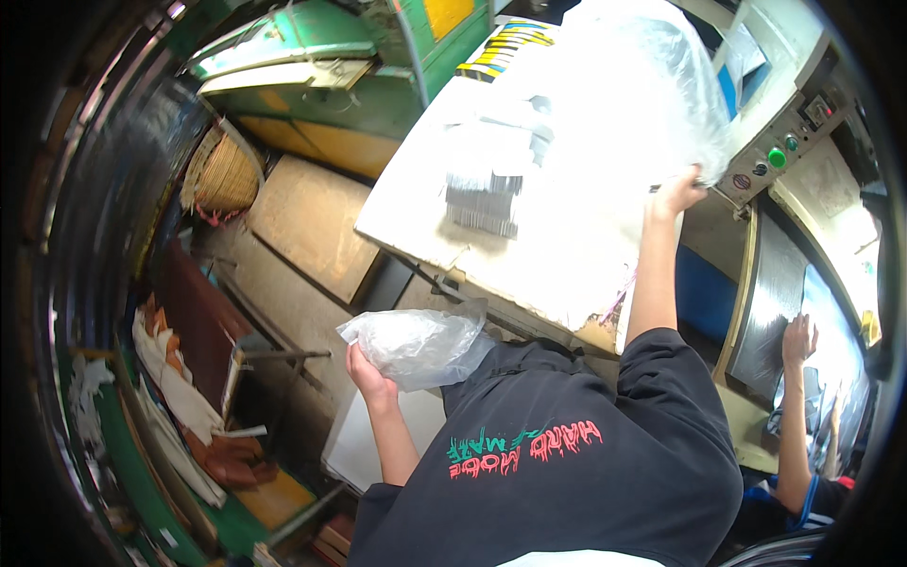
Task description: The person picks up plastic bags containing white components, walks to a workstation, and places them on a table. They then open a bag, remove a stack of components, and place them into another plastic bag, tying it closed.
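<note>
From the head camera, a white worktable carries stacks of grey cards, with a green machine behind and a control panel to the right. Another person's hand rests on a metal sheet at far right. The left hand grips a crumpled clear plastic bag below the table edge. The right hand pinches a large clear plastic sheet, cloudy and wrinkled, raised over the table.
</note>
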### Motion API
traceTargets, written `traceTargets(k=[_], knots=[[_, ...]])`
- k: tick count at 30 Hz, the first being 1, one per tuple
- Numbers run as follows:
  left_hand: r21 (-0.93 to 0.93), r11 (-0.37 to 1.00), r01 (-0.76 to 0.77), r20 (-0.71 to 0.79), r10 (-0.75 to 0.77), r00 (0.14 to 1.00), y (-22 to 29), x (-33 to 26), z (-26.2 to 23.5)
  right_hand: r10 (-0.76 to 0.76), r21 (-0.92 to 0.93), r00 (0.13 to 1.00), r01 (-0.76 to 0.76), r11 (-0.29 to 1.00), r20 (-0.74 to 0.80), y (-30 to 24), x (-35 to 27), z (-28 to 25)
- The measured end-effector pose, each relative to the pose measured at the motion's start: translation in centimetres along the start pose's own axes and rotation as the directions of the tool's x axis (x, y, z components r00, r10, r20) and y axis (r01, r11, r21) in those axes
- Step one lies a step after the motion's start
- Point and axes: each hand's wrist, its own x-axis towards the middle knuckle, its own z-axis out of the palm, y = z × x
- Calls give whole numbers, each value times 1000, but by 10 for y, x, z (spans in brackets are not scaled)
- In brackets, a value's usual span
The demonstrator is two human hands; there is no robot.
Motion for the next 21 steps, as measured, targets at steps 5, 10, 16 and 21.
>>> traceTargets(k=[5,10,16,21], knots=[[-48,999,21,17,-20,1000,36,88,52,379,-274,925,-361,891,13,84,-10,-30],[-44,999,-32,96,36,995,106,172,110,593,-247,805,-580,776,-27,61,-32,-53],[-104,934,-341,280,356,892,198,216,197,580,-349,783,-620,703,-222,-11,-67,-78],[-91,356,-930,615,755,229,186,219,277,637,-223,767,-636,739,-75,-56,-122,-65]])
